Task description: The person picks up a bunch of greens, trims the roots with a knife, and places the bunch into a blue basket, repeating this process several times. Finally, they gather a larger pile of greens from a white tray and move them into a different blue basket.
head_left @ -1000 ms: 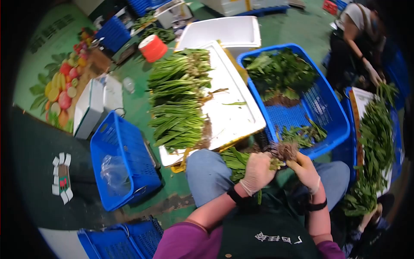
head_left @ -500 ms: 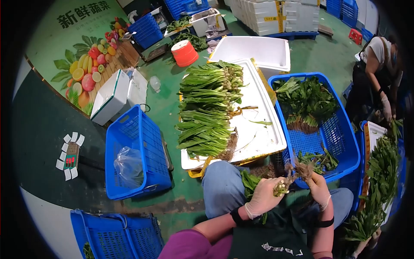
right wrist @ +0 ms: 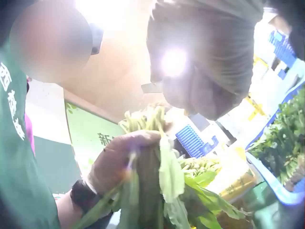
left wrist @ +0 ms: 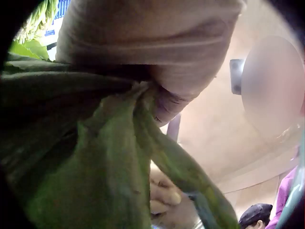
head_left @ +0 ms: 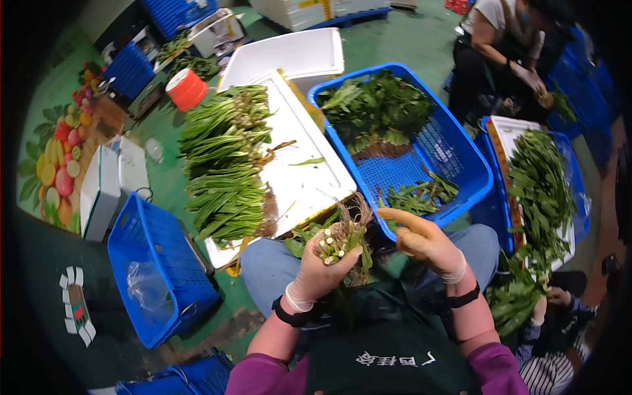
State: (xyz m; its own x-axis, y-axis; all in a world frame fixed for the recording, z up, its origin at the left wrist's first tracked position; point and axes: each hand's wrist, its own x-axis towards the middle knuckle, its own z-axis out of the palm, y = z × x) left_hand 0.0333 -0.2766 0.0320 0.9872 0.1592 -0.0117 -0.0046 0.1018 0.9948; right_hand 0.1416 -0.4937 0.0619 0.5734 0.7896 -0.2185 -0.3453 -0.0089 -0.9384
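My gloved left hand (head_left: pixel 322 266) grips a bunch of leafy greens (head_left: pixel 331 247) over my lap, pale cut stem ends facing up. In the left wrist view, broad leaves (left wrist: pixel 105 162) hang below that hand. Brown stringy roots (head_left: pixel 359 214) stick up just behind the bunch. To its right is my gloved right hand (head_left: pixel 428 247), apart from the bunch, index finger stretched out and the other fingers bent. In the right wrist view, a small grey flat piece (right wrist: pixel 151 88) shows beside these fingers; I cannot tell whether they hold it.
Trimmed greens (head_left: pixel 227 164) lie in rows on a white foam lid (head_left: pixel 306 178) ahead. Beside it, a blue basket (head_left: pixel 487 178) contains more rooted greens. Another blue basket (head_left: pixel 161 263) with a plastic bag stands left. At right, a person (head_left: pixel 500 52) works near a heaped foam box (head_left: pixel 503 135).
My right hand has moved away from the bunch and its roots. The left hand has brought the bunch upright, with its cut ends turned up. The head view has swung right and down.
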